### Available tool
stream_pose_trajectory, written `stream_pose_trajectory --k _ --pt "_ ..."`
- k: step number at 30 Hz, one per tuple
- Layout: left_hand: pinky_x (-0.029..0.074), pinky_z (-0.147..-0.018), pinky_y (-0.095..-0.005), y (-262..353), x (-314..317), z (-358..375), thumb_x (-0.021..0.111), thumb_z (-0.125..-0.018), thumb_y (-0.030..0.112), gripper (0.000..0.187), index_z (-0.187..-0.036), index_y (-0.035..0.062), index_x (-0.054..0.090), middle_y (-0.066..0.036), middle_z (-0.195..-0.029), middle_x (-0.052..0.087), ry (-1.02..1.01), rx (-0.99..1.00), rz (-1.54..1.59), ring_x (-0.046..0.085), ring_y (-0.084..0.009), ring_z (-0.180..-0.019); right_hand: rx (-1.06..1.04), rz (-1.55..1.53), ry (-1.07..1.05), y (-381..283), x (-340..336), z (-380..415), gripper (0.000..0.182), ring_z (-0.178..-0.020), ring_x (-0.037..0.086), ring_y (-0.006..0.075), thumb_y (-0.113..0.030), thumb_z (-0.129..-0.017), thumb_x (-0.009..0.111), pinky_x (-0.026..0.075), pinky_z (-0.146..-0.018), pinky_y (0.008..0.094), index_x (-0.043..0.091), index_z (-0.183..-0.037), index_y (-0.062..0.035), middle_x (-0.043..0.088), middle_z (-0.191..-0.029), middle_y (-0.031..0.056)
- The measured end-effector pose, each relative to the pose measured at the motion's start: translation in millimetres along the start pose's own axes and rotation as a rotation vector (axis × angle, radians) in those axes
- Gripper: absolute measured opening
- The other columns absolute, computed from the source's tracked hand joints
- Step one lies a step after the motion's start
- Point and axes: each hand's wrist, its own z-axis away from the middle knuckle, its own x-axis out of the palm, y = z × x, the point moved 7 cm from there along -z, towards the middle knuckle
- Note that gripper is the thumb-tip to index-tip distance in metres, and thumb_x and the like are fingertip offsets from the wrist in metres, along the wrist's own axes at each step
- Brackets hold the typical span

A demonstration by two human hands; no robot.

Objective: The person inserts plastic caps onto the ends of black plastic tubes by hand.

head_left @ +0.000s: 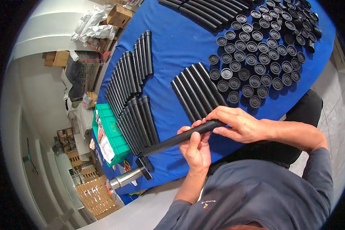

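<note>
A long black tube point(168, 140) lies slantwise across both hands above the near edge of the blue-covered table. My left hand point(197, 149) is closed around it near its right part, thumb along the top. At the right end of the tube, my right hand point(235, 123) grips with thumb and fingers; whether a cap sits on that end is hard to tell. Just beyond the hands, several black tubes point(195, 92) lie side by side. To their right stand many round black caps point(264, 58) with ringed faces.
More black tubes point(126, 73) lie in rows on the left, others point(211, 11) at the far edge. A green crate point(120, 143) with papers stands at the table's left. Near it are a metal cylinder with a black plate point(128, 178) and scissors point(127, 165). Cardboard boxes point(97, 197) are beyond.
</note>
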Motion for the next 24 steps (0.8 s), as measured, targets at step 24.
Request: stream_pose_trajectory --k 24 --pt "0.043 -0.115 -0.0539 5 -54 -17 0.073 -0.094 0.019 0.045 -0.135 0.0104 0.057 -0.019 -0.137 0.062 -0.196 -0.222 0.302 0.051 -0.0395 -0.136 0.151 0.072 -0.118 2 -5 -8 0.033 -0.079 0.067 0.0386 -0.024 -0.089 0.074 0.051 -0.070 0.0448 0.065 -0.106 0.0031 0.066 -0.084 0.0203"
